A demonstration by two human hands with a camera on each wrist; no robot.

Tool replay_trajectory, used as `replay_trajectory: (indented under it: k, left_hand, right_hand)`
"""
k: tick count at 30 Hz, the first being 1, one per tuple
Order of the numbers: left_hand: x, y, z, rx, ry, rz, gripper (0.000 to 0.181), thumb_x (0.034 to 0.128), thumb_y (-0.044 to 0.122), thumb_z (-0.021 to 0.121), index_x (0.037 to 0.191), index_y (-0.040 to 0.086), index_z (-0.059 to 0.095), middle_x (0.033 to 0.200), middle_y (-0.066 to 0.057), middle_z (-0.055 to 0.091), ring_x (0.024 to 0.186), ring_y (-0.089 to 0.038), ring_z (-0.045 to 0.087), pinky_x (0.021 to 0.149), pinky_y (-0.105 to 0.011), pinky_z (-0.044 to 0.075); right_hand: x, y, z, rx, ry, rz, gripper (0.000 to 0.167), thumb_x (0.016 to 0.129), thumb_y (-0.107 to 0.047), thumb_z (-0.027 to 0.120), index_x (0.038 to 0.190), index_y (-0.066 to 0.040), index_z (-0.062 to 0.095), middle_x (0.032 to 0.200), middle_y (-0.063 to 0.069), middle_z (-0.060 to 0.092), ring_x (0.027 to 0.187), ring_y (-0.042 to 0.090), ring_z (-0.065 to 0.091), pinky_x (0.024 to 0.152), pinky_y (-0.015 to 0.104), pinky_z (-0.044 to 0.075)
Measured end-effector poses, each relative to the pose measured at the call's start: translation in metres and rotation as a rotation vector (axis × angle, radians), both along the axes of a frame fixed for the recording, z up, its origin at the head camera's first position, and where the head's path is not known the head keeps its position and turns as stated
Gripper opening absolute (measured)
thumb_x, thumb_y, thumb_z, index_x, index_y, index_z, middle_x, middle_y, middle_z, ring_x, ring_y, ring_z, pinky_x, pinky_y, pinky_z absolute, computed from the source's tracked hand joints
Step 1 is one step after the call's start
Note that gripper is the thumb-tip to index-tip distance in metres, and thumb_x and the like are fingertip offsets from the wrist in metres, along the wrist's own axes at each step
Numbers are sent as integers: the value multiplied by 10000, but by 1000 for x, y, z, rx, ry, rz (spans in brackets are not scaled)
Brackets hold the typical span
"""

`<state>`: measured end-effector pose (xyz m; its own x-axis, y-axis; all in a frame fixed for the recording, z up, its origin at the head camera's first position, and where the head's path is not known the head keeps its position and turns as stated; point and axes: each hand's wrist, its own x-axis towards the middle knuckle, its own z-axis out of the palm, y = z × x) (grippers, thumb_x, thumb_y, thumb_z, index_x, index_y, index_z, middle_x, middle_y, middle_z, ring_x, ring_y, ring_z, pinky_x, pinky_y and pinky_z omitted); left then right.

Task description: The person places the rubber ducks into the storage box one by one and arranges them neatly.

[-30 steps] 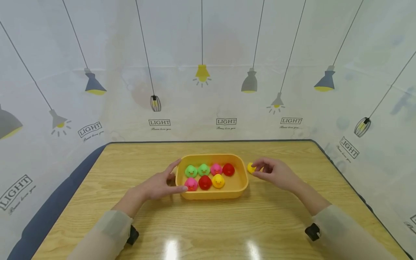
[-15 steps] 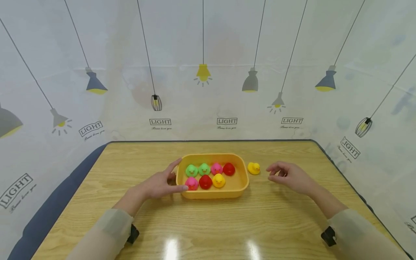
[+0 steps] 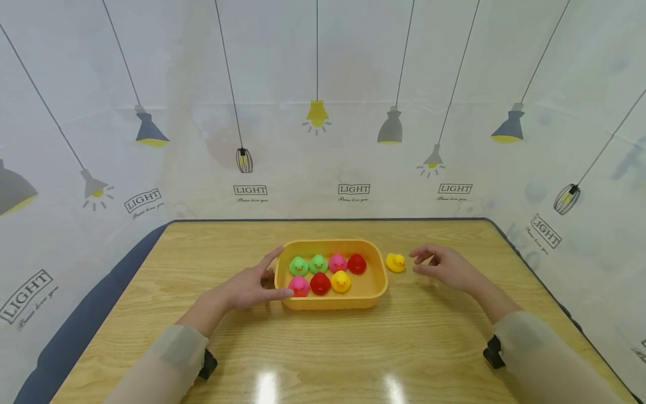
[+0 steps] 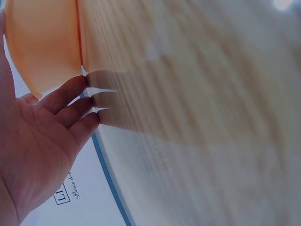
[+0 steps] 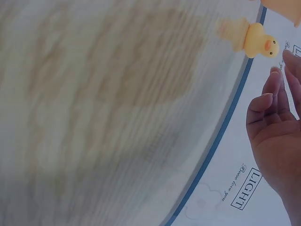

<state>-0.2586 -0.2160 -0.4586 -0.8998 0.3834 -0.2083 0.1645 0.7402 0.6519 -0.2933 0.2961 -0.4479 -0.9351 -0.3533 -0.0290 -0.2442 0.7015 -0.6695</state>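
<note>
A yellow-orange plastic box [image 3: 330,303] stands on the table. It holds two green ducks, two pink ducks, two red ducks and one yellow duck [image 3: 340,281]. My left hand [image 3: 248,287] rests against the box's left end, its straight thumb over the near rim and its index fingertip at the far corner. In the left wrist view the other fingers [image 4: 75,106] reach down beside the box wall. Just right of the box, another yellow toy duck [image 3: 396,262] sits on the table. My right hand [image 3: 448,270] hovers right of this duck, apart from it, fingers loosely bent and holding nothing.
The wooden table [image 3: 323,342] ends at a dark blue edge at the back. Behind it hangs a pale cloth [image 3: 303,67] printed with lamps. Each wrist carries a small black device [image 3: 494,352].
My right hand has let go of the yellow duck beside the box and drawn back to the right, then come slightly nearer again. My left hand has stayed at the box.
</note>
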Motion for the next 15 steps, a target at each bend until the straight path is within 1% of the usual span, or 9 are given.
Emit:
replay_trajectory:
  k: [6,10,15]
  left_hand:
    - [1,1,2,1,5,-3,1163,903,757,762,1757,463,29,1629,-209,573,1512,-462,526,1248,-702,379]
    - [1,1,3,-12,2,3,1164,902,767,754,1758,460,28,1640,-219,557,1520,-475,515,1251,-710,371]
    - [2,1,3,-22,-2,7,1163,902,777,745,1758,464,24,1660,-226,532,1535,-496,491,1251,-727,358]
  right_hand:
    - [-10,-5,-4,-8,-31,4,441,1070,-282,743,1466,-108,655,1327,170,712,968,242,623,807,353,544]
    - [-16,-10,-5,-6,-47,-1,480,1062,-299,753,1491,-113,644,1357,182,702,1004,255,618,841,372,533]
    - [-20,-15,-7,-28,-70,7,491,1052,-252,762,1505,-113,637,1390,212,681,997,259,645,815,377,560]
